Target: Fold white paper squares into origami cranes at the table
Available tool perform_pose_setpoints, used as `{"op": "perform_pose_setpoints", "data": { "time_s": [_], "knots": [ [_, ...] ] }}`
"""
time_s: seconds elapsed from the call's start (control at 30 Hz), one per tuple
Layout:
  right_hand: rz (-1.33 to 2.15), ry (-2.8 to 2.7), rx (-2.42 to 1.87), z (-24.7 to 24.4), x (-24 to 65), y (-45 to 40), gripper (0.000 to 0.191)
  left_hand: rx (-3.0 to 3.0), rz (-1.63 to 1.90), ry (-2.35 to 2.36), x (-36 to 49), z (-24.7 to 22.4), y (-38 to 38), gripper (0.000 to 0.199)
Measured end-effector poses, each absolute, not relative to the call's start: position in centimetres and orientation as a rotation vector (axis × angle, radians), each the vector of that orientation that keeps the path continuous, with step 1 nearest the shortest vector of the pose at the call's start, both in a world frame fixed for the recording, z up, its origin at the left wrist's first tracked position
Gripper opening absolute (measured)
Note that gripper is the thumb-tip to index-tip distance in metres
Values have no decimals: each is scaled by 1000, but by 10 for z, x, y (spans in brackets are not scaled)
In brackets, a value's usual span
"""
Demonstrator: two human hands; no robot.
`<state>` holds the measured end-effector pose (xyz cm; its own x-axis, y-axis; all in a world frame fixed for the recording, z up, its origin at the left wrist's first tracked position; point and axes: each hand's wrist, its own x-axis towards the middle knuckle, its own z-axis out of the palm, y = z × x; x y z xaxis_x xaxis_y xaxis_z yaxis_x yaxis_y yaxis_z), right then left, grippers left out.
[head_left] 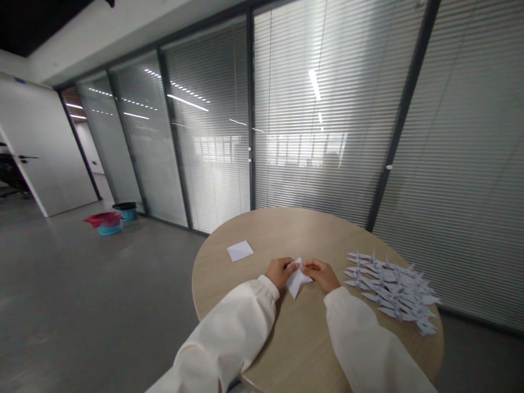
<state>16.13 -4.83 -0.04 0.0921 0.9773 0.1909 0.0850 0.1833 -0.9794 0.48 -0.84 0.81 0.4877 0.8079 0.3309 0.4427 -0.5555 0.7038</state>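
A person's two bare hands meet near the middle of the round, pale wood counter, seen from above and behind the person's forearms. The left hand and right hand are both curled closed, fingertips on a folded white paper that sits between them. The paper forms a pointed, star-like shape, its long axis running roughly from the far side of the counter toward the person, with the lowest tip pointing toward the near edge. The left hand covers its left side and the right hand its right side, and neither hand is clearly nearer. The fingers hide part of the folds, so the exact shape and the firmness of the grip are hard to make out.

A flat square of white paper lies on the counter beyond the left hand, near the far-left edge. Toward the right edge, beyond the right hand, lies a dense pile of folded paper cranes, overlapping so that individual birds are hard to count. White sleeves cover the forearms, and the view cuts them off at the bottom. Behind the counter stand glass partitions with slatted blinds. Farther left, a red-rimmed teal basket sits on the gray floor.
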Motion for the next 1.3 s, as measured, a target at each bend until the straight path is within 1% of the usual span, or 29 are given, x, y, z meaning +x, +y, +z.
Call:
{"op": "perform_pose_setpoints", "data": {
  "time_s": [0.17,0.33,0.4,0.5,0.6,0.8,1.07,1.3],
  "knots": [
    [1017,-1223,-1135,-3,163,-47,35,2077,925,1004,6,9,-9,45],
    [1028,-1123,-1132,-2,165,-47,34,1472,959,953,9,6,1,64],
    [1056,-1094,-1123,-2,166,-47,32,1243,911,927,10,4,5,62],
    [1103,-1060,-1103,-1,166,-48,30,1103,854,865,10,2,6,49],
    [1122,-1046,-1099,1,165,-49,29,1124,825,801,9,2,5,43],
    [1111,-1041,-1116,4,164,-50,29,1269,767,722,5,0,4,41],
    [1118,-1072,-1082,3,162,-51,29,1388,753,777,4,1,4,49],
    [1052,-1155,-1143,4,160,-51,34,1422,814,824,7,4,-1,46]
  ]
}}
